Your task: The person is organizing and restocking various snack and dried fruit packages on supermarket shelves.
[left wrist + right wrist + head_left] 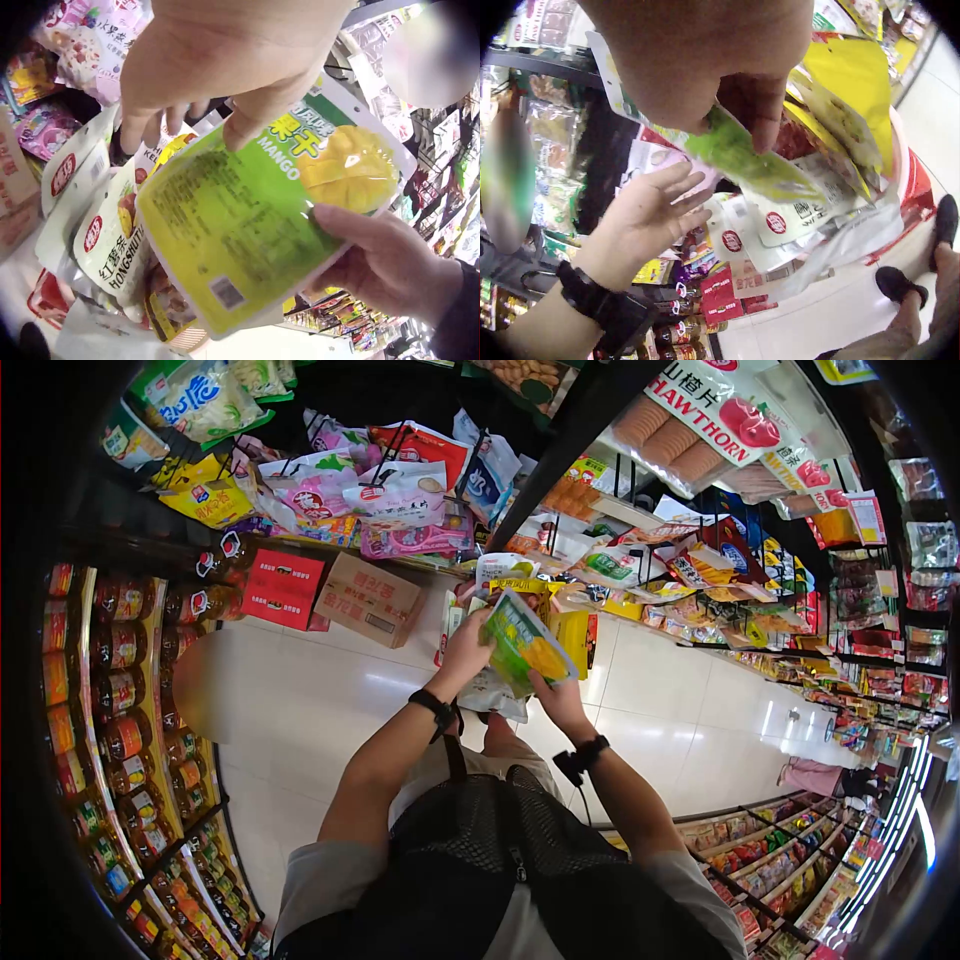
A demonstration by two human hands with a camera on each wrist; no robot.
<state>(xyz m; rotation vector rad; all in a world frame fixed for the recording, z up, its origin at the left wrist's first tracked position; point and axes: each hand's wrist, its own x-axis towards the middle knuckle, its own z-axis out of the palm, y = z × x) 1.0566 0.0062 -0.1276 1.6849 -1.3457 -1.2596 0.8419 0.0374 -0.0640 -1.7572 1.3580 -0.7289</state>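
Observation:
A green and yellow bag of dried mango [247,217] is tilted in front of the body, its printed side up in the left wrist view. My right hand [382,262] pinches it by one edge, thumb on top and fingers underneath. In the right wrist view that bag [742,154] appears nearly edge-on. My left hand [645,214] is by the bag's other side with its fingers spread and extended. Its thumb overlaps the bag's edge in the left wrist view. Below are white snack bags [112,240] and a yellow bag [855,82], standing in a basket [901,161].
Hanging snack bags [400,495] line the rack ahead. A red carton [283,590] and a brown carton [368,600] stand on the floor to the left front, near shelves of bottles [125,690]. More packaged goods shelves [770,850] are at lower right.

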